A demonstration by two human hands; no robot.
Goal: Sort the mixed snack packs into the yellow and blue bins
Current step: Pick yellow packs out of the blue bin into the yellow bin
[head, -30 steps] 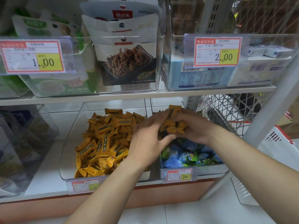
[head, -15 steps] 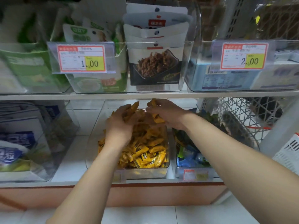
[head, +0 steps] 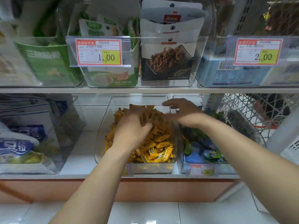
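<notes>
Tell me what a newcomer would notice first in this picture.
A heap of yellow packs fills the clear bin at the middle of the lower shelf, with the left hand on it and the right hand open just above. Higher up hang a 1.00 price tag and a 2.00 price tag.

On the lower shelf (head: 77, 160) stands a clear bin (head: 103, 126) heaped with yellow packs (head: 158, 143). Just beside it on the right is a second bin (head: 182, 165) of blue packs (head: 195, 155). The left hand (head: 131, 133) lies palm down on the yellow heap, fingers curled in among the packs; whether it grips any is unclear. The right hand (head: 184, 113), blurred, fingers spread, hovers over the heap's back.
</notes>
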